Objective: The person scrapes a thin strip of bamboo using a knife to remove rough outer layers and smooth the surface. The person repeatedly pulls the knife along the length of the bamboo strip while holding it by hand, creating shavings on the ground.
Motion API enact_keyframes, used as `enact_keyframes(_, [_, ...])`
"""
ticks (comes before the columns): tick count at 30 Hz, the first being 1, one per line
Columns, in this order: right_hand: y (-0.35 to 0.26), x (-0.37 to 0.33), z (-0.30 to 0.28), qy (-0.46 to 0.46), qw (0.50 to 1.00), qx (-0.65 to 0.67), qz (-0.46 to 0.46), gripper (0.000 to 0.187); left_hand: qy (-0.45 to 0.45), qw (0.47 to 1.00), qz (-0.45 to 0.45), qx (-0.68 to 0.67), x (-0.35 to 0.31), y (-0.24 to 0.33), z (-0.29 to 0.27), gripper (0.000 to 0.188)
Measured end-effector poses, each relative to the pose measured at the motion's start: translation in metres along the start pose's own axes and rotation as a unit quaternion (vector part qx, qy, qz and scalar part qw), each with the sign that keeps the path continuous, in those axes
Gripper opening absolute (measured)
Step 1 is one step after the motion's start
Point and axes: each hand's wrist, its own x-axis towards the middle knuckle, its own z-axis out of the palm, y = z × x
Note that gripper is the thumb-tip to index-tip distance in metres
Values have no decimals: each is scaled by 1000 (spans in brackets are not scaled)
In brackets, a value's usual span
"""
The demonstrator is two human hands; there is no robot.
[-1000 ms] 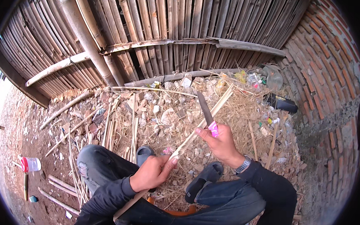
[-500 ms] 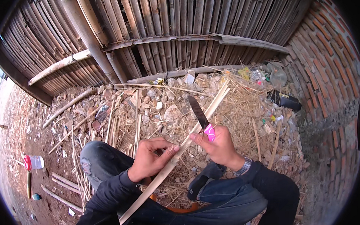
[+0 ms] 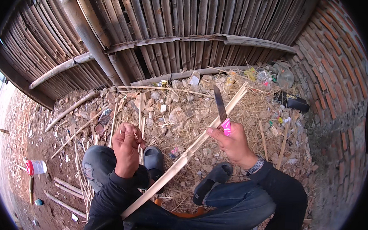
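Observation:
My right hand grips a knife with a dark blade and a pink patterned handle. The blade points up and away. Under that hand's thumb is a long pale split bamboo strip, running diagonally from my lap up to the far right. Its far end is split into two prongs. Left of the strip and apart from it, my left hand is raised with its fingers curled together. Whether something small is pinched in them, I cannot make out.
Bamboo slat fencing stands ahead, and a brick wall rises on the right. Rubble and straw cover the ground. Several thin bamboo strips lie by my left knee. A white and red cup is at far left, a black case at right.
My left hand has let go of the bamboo strip and moved left and up, fingers closed. My right hand, with knife and strip, has shifted slightly right. My left shoe now shows.

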Motion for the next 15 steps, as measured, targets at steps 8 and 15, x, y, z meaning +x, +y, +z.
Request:
enact_keyframes(8, [-4,-2,1,-7,1000,-5,-17,28,-242,847,21,472,-13,5,1,45])
enact_keyframes(15, [-6,3,1,8,992,-100,-73,30,-382,875,-274,111,-53,-3,28,42])
